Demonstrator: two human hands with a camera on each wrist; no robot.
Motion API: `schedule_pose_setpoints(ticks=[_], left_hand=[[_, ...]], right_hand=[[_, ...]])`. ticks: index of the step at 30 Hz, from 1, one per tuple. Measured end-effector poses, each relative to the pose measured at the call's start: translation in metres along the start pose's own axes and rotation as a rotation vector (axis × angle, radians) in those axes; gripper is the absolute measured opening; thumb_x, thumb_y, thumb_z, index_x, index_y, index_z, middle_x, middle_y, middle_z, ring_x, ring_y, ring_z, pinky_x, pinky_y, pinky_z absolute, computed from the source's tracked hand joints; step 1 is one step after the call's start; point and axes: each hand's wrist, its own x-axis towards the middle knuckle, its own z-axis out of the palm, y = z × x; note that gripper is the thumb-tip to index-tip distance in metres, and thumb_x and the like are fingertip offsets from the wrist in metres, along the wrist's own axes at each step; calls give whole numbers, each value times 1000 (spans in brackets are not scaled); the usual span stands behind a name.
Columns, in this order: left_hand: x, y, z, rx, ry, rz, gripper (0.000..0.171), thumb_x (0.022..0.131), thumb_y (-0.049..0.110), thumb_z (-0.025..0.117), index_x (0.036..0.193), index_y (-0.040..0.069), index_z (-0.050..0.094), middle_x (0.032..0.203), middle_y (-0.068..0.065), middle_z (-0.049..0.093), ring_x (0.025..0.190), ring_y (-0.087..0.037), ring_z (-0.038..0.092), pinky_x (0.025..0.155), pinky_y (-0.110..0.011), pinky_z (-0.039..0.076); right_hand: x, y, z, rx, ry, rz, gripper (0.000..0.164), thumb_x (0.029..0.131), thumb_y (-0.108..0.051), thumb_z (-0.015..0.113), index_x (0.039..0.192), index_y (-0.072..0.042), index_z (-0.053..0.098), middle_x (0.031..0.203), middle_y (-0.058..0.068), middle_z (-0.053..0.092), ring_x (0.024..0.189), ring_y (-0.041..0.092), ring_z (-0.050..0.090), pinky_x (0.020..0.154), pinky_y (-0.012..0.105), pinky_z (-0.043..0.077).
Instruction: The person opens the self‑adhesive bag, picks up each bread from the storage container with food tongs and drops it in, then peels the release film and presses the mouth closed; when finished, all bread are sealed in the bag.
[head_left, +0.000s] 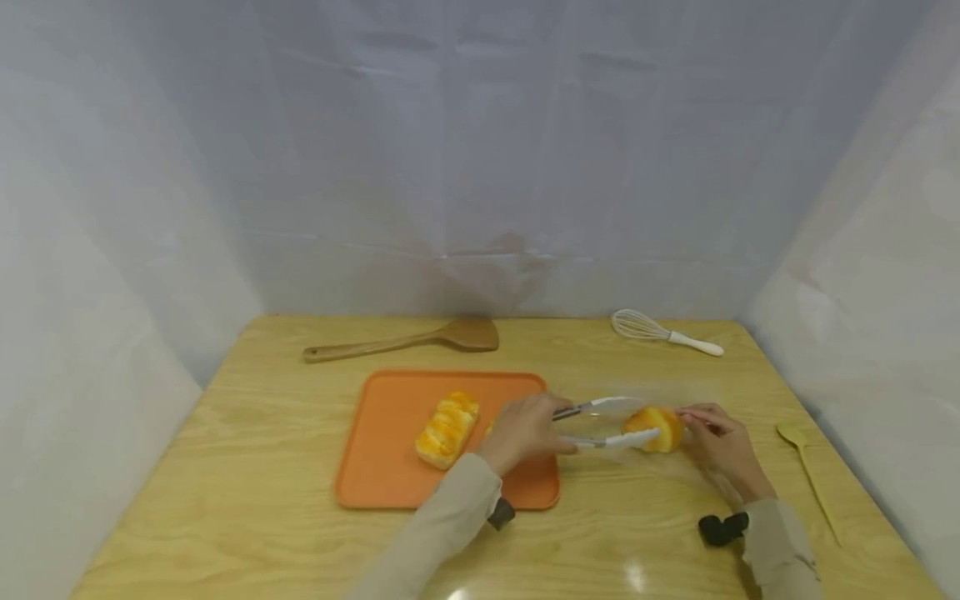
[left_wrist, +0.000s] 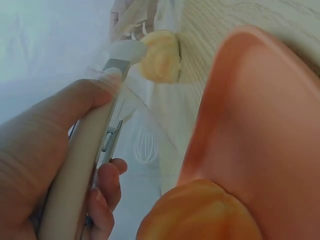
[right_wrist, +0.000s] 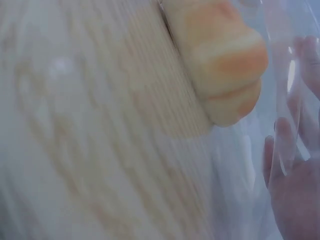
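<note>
My left hand [head_left: 525, 429] grips a pair of tongs [left_wrist: 80, 170] with pale handles and white tips, reaching over the tray's right side. The tongs' arms are spread, and the lower tip overlaps a golden bread roll [head_left: 663, 429] right of the tray. Clear film of a plastic bag [right_wrist: 291, 75] surrounds this roll, and part of the tongs shows through it. On the roll's right, my right hand [head_left: 723, 446] holds the bag with its fingers, seen through the film in the right wrist view.
An orange tray [head_left: 382, 400] carries a braided-looking loaf [head_left: 447, 429] and another bread [left_wrist: 200, 215], mostly hidden by my left hand in the head view. Behind lie a wooden spatula [head_left: 468, 335] and a white whisk [head_left: 641, 325]. A yellowish spoon [head_left: 813, 479] lies at the right.
</note>
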Motion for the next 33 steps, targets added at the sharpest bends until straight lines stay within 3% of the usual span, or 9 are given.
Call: schedule_pose_setpoints(ticks=[6, 11, 18, 25, 30, 33], left_hand=[[1, 4, -2, 26, -20, -2, 58, 74, 44, 83, 125, 22, 67, 106, 2, 72, 63, -6, 48, 48, -23, 35], [1, 8, -3, 48, -33, -5, 57, 75, 47, 82, 124, 21, 68, 106, 3, 72, 67, -6, 54, 50, -22, 39], [0, 11, -5, 61, -44, 0, 53, 74, 45, 83, 120, 21, 70, 106, 4, 72, 77, -9, 63, 55, -22, 45], [2, 11, -2, 130, 13, 68, 48, 76, 46, 81, 118, 25, 71, 102, 6, 71, 65, -4, 54, 48, -20, 37], [1, 10, -1, 108, 38, 87, 49, 77, 46, 80, 121, 27, 70, 107, 6, 72, 58, -4, 44, 44, -21, 29], [2, 9, -1, 102, 58, 99, 49, 77, 45, 80, 121, 27, 70, 111, 6, 73, 59, -4, 47, 43, -20, 30]], right_hand=[[0, -6, 0, -8, -26, 76, 19, 95, 5, 54, 107, 17, 65, 102, -21, 63, 97, -7, 56, 82, 6, 46], [0, -7, 0, -25, -30, 125, 23, 97, 1, 53, 109, 18, 62, 102, -22, 62, 98, -8, 55, 83, 5, 45], [0, -6, -2, -34, -36, 126, 24, 98, -1, 52, 111, 17, 62, 103, -24, 61, 98, -8, 55, 84, 5, 45], [0, -2, -2, 10, -18, 103, 21, 97, 3, 52, 110, 15, 65, 103, -21, 63, 98, -6, 57, 84, 6, 47], [0, -4, 0, 27, 8, 97, 20, 96, 4, 52, 107, 13, 67, 101, -21, 64, 97, -6, 57, 82, 6, 47], [1, -6, 2, 54, 24, 85, 20, 96, 6, 52, 107, 13, 67, 102, -19, 64, 97, -6, 58, 82, 6, 48]])
